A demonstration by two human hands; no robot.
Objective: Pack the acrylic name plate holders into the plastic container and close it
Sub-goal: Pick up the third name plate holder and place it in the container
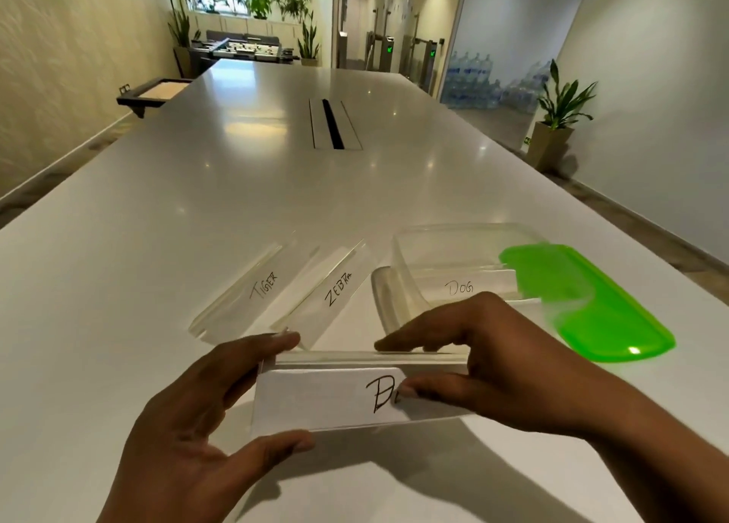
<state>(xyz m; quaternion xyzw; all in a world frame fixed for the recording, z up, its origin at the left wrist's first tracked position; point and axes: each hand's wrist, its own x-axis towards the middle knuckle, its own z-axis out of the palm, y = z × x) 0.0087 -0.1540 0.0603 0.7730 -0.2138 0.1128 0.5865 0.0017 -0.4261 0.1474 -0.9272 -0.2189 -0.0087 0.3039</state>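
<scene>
Acrylic name plate holder with a white card (pixel 339 398) sits closest, gripped between my left hand (pixel 197 435) and right hand (pixel 493 368), fingers pinching its edges above the white table (pixel 118 285). Beyond lie two clear holders marked TIGER (pixel 240 289) and ZEBRA (pixel 327 291). Right of them, the clear plastic container (pixel 453 254) stands open, holding the DOG holder (pixel 469 285); its green lid (pixel 591 305) lies beside it.

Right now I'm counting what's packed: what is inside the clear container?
One name plate holder marked DOG lies inside the container. The right hand covers its near edge, so anything there is hidden.
</scene>
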